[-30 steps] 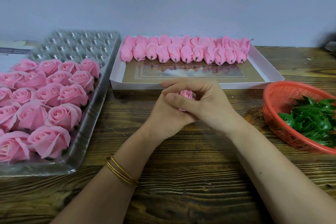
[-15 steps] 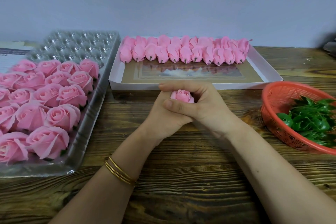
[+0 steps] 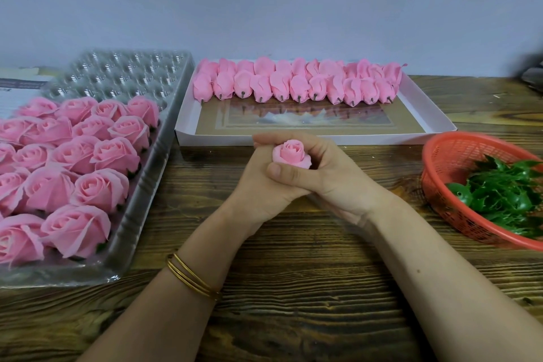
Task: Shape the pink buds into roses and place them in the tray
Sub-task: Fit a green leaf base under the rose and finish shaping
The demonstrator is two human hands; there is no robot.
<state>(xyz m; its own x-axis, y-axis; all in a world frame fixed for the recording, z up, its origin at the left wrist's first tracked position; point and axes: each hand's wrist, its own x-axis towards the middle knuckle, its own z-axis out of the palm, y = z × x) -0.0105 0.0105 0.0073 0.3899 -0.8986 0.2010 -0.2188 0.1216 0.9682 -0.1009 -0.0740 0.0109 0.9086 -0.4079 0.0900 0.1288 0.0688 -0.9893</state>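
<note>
Wooden tabletop point(image 3: 293, 273): left hand point(image 3: 255, 191) and right hand point(image 3: 335, 179) grip the pink bud point(image 3: 291, 154), which has risen rose-like above them, probably nearly ready for the tray point(image 3: 138, 206) to their left.

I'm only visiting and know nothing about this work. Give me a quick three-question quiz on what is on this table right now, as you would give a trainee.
1. True or false: the left hand and the right hand both hold the pink bud.
2. What lies in the red basket? A. green leaves B. scissors C. ribbon
3. Fill in: the finished roses sit in the clear tray on the person's ___ side.

Key: 1 true; 2 A; 3 left.
</note>
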